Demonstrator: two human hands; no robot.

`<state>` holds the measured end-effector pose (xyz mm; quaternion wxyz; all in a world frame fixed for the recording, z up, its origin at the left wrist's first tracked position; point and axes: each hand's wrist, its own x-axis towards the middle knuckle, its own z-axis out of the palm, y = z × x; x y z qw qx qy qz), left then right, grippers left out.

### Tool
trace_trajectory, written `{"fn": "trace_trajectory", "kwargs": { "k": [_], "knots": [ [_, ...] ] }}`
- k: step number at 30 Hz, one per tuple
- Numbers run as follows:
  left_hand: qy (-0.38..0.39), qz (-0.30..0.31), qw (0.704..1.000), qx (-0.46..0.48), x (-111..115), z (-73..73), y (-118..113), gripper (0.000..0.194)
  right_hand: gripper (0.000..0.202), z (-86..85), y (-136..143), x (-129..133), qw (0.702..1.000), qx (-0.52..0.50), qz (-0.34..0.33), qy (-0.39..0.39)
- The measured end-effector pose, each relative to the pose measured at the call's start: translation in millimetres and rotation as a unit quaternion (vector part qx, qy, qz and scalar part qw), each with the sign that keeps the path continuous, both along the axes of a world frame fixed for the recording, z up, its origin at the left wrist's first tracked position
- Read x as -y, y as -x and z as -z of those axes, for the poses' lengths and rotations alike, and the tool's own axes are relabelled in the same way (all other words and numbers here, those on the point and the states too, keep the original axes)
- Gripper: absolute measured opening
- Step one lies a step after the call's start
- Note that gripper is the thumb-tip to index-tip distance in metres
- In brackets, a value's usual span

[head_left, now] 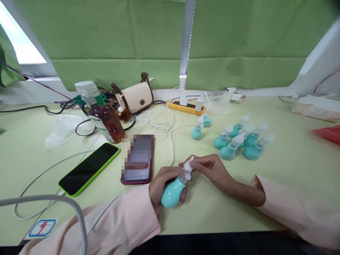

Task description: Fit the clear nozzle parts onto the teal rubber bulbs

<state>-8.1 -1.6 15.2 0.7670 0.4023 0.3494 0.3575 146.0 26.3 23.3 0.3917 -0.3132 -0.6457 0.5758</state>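
Observation:
A teal bulb with a clear neck and a white tip point(172, 193) is tilted up to the right above the table's front part. My left hand point(165, 179) is wrapped round its neck and upper body. The thumb and fingers of my right hand point(205, 166) pinch the white tip at its top. Several similar teal bulbs point(228, 152) stand in a group at the right, behind my right hand. Another teal bulb point(196, 132) stands apart, left of that group, with a small teal piece point(206, 121) beside it.
Two phones, one green-edged point(90, 168) and one red-edged point(139, 159), lie at the left. Behind them are a bottle point(106, 118), a cream bag point(138, 97) and loose white cables. A yellow power strip point(188, 107) lies at the back; a red item point(328, 134) is far right.

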Motion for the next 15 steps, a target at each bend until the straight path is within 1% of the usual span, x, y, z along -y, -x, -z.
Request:
{"fn": "trace_trajectory", "kwargs": {
  "k": [3,7,9,11,12,13,15],
  "knots": [
    [0.013,0.016,1.000,0.016,-3,-0.5,2,0.023,0.023,-1.1,0,1,0.999,0.021,0.028,-0.004],
    [0.017,-0.003,0.999,0.034,-5,-1.3,2,0.018,0.020,-2.0,-2,4,0.992,0.025,0.102,-0.074],
    [0.027,-0.021,0.999,0.025,-4,-2.0,2,0.016,0.016,-3.1,-5,5,0.989,0.022,0.113,-0.089],
    [0.028,-0.051,0.998,-0.005,-3,-2.8,2,0.014,0.013,-5.9,-9,4,0.992,0.039,0.083,-0.091],
    [0.026,-0.065,0.997,-0.023,-2,-3.1,2,0.014,0.013,-8.2,-12,3,0.992,0.058,0.052,-0.098],
    [0.025,-0.075,0.996,-0.040,-2,-3.3,2,0.013,0.016,-11.1,-14,1,0.990,0.082,0.016,-0.114],
    [0.024,-0.070,0.996,-0.058,-2,-3.4,2,0.012,0.018,-18.0,-19,-2,0.975,0.131,-0.051,-0.170]
  ]
}}
